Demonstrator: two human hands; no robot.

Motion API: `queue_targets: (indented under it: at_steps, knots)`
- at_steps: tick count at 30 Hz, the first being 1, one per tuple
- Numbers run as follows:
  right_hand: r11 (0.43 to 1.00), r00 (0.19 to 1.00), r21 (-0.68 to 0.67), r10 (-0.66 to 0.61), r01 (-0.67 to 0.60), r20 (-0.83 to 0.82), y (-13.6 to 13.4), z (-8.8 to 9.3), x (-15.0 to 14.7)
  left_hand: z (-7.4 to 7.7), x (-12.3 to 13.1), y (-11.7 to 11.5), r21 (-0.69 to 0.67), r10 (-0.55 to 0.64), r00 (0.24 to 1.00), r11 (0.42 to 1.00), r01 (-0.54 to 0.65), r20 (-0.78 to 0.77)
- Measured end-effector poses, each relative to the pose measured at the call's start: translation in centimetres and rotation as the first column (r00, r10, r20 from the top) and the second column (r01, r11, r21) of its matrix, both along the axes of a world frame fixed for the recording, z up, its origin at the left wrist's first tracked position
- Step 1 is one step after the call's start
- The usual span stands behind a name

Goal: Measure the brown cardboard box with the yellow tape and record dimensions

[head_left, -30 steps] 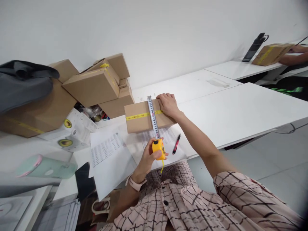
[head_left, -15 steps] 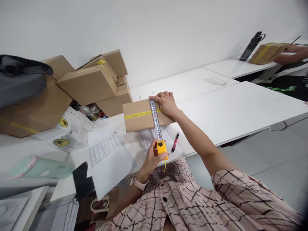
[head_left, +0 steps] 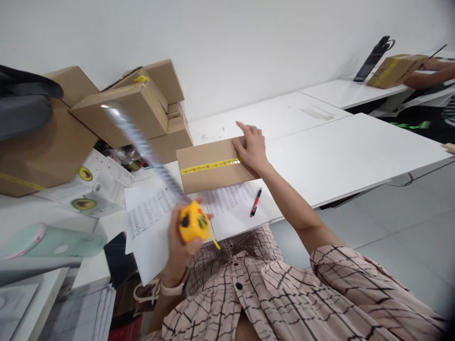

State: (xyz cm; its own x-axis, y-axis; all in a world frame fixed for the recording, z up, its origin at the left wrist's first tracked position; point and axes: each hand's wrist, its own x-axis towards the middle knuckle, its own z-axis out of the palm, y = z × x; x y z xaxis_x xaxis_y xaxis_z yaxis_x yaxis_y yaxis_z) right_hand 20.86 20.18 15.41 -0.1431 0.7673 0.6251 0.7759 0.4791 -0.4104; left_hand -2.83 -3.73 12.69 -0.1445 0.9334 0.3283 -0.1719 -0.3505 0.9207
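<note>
My left hand (head_left: 179, 246) is closed around a yellow tape measure (head_left: 195, 221). Its metal blade (head_left: 142, 147) sticks out up and to the left, blurred by motion, and no longer lies on the box. A brown cardboard box (head_left: 213, 163) with yellow printed tape rests on the white table, partly over a printed sheet (head_left: 231, 199). On the box's right end is my right hand (head_left: 253, 148), thumb on the top, index finger stretched out, nothing in its grasp. A red and black pen (head_left: 256, 202) lies on the paper in front of the box.
Stacked cardboard boxes (head_left: 124, 111) and avocado-printed white boxes (head_left: 103, 182) stand at the left. Loose printed papers (head_left: 149, 246) overhang the table edge near a mint green bottle (head_left: 67, 240). Far right, a dark bottle (head_left: 371, 59) stands by another person's hands and box (head_left: 394, 71).
The tape measure has come off the box and swung left with my left hand. My right hand has let go of the blade's end, its index finger now raised, and stays on the box.
</note>
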Motion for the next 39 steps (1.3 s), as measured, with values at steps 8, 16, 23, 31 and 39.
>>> queue_targets:
  at_steps: [8,16,23,31,39]
  knots:
    - [0.964,0.883,-0.154,0.126,-0.217,-0.452,-4.4,-3.6,2.3,-2.6,-5.3,5.1,-0.134,0.198,0.960,0.976,-0.174,0.198]
    - [0.964,0.794,-0.044,0.190,-0.263,-0.577,-4.8,-5.5,1.8,-5.5,-4.0,7.1,-0.062,0.280,0.951,0.960,-0.274,0.132]
    - [0.963,0.799,-0.152,0.089,-0.221,-0.595,-4.6,-9.6,1.1,-7.3,-4.7,6.2,-0.161,0.332,0.942,0.929,-0.334,-0.043]
    - [0.946,0.722,-0.154,0.106,-0.285,-0.684,-11.6,-2.5,2.8,-1.7,-2.5,-1.4,-0.312,-0.275,0.750,0.945,0.096,-0.602]
    - [0.935,0.521,-0.163,0.026,-0.314,-0.853,-16.6,-3.4,3.8,-3.7,1.4,-2.1,-0.466,-0.543,0.491,0.839,0.281,-0.681]
